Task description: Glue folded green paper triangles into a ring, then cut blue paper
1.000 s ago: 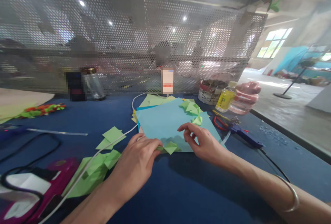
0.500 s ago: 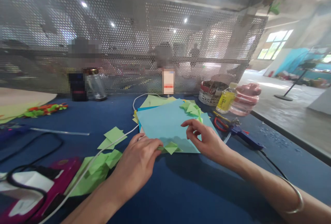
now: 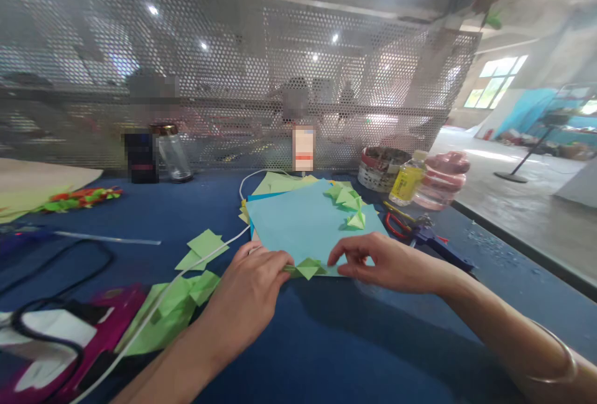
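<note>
My left hand (image 3: 261, 280) pinches one end of a folded green paper piece (image 3: 310, 268) at the front edge of the light blue paper sheets (image 3: 293, 217). Just right of that piece, my right hand (image 3: 361, 258) hovers low with thumb and fingers apart, holding nothing that I can see. Several small folded green papers (image 3: 344, 194) lie at the right side of the blue sheets, the nearest one standing up a little. To the left are loose green paper squares (image 3: 208, 245) and a larger heap of green paper (image 3: 172, 311).
A glue gun (image 3: 441, 247) and red-handled scissors (image 3: 396, 225) lie at the right. Behind them stand a basket (image 3: 382, 168), a yellow-labelled bottle (image 3: 407, 181) and a pink bottle (image 3: 441, 180). A white cable (image 3: 186, 267) crosses the left side, near a magenta object (image 3: 112, 317). A glass bottle (image 3: 175, 155) stands behind.
My right hand has moved down toward the folded green paper, uncovering a small folded piece on the blue sheet. My left hand keeps its pinch in the same place.
</note>
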The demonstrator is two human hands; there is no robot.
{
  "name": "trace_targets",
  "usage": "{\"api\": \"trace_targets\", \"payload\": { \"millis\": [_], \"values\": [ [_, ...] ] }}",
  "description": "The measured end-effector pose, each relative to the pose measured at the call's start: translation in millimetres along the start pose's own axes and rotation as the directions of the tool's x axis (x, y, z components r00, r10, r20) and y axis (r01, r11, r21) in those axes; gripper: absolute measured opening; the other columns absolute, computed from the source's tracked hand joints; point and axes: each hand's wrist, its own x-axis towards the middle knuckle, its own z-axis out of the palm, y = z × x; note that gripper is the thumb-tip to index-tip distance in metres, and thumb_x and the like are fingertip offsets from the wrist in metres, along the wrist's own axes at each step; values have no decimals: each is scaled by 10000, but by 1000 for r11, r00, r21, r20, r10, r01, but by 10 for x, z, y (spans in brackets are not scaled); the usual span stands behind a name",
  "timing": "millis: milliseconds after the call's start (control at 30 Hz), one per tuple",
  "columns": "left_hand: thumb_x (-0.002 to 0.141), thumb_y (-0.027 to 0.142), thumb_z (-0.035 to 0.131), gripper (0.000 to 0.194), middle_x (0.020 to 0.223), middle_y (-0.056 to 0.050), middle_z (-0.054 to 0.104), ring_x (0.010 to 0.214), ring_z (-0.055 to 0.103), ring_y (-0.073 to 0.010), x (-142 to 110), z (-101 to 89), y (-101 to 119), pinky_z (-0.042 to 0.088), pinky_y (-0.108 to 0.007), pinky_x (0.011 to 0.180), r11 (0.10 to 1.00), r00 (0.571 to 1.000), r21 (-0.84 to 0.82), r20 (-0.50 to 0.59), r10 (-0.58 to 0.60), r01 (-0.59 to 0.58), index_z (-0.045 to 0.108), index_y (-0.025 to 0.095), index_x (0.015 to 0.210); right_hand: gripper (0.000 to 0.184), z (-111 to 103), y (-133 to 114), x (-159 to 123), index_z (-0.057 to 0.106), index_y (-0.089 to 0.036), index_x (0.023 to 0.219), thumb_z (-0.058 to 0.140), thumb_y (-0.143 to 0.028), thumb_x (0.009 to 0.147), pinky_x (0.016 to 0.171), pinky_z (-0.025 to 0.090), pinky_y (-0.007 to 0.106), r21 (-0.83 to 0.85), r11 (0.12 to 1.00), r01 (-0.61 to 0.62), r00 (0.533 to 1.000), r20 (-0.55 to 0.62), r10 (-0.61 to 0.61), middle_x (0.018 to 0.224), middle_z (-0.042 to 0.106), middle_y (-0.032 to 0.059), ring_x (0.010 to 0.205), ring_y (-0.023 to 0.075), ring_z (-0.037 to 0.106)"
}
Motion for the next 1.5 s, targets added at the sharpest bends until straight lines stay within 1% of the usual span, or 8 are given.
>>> {"api": "trace_targets", "payload": {
  "millis": [100, 200, 400, 567, 800, 1000, 1267, 1500],
  "values": [
    [906, 99, 465, 182, 863, -2, 685, 849, 615, -207, -7, 7, -10, 362, -453, 915, 1000, 1000, -21, -7, -7, 7, 603, 216, 896, 183, 78, 97, 73, 641, -199, 1032, 566, -198, 864, 652, 455, 219, -1, 1000, -3, 981, -192, 3, 867, 653, 14, 767, 123, 597],
    [902, 96, 464, 182, 872, -4, 686, 860, 615, -212, -13, 17, -25, 357, -458, 922, 1000, 1000, -25, -29, 2, -3, 598, 220, 907, 157, 196, 105, 98, 621, -188, 1011, 561, -220, 870, 693, 476, 247, -7, 1000, 10, 973, -231, -11, 974, 651, 48, 850, 145, 600],
    [890, 75, 463, 178, 828, 14, 665, 806, 609, -187, -14, 13, -8, 371, -456, 918, 998, 999, -56, -30, 32, -33, 570, 217, 891, 223, 394, 95, 113, 595, -215, 1072, 590, -180, 851, 731, 469, 266, 5, 999, 34, 980, -195, -33, 920, 701, 13, 804, 143, 628],
    [884, 105, 492, 128, 846, 19, 646, 849, 607, -205, -22, -2, 48, 377, -480, 919, 997, 1000, -73, -12, -5, 4, 517, 230, 898, 274, 469, 85, 103, 583, -223, 1104, 590, -137, 844, 748, 451, 268, -52, 998, 39, 970, -240, -50, 900, 713, 7, 821, 156, 630],
    [899, 135, 454, 144, 912, -5, 597, 866, 578, -195, -57, -46, 97, 457, -335, 721, 980, 999, -196, -31, 18, -24, 446, 251, 983, 312, 505, 66, 101, 518, -226, 1138, 557, -128, 845, 737, 450, 280, -79, 995, 57, 966, -246, -75, 896, 708, 11, 814, 167, 642],
    [929, 63, 362, 245, 836, 33, 624, 852, 603, -162, -27, -55, 65, 360, -420, 969, 976, 990, -174, 21, 139, -133, 491, 263, 986, 217, 488, 45, 105, 502, -223, 978, 566, -98, 812, 708, 453, 268, -43, 997, 63, 962, -265, -72, 855, 697, 7, 774, 156, 641],
    [910, 45, 403, 320, 841, 59, 636, 856, 612, -145, -26, -33, 31, 331, -412, 996, 974, 987, -169, 12, 157, -153, 536, 293, 1061, 148, 484, -11, 84, 503, -218, 920, 575, -122, 833, 719, 453, 273, -77, 994, 74, 958, -272, -92, 857, 679, 9, 773, 154, 624],
    [921, 75, 383, 238, 836, 42, 651, 770, 607, -131, -15, -24, 16, 344, -420, 999, 978, 989, -145, -31, 147, -150, 558, 235, 898, 167, 455, -44, 73, 611, -189, 926, 556, -65, 829, 735, 459, 264, -144, 981, 132, 966, -201, -160, 862, 685, 39, 792, 156, 626]
  ]
}}
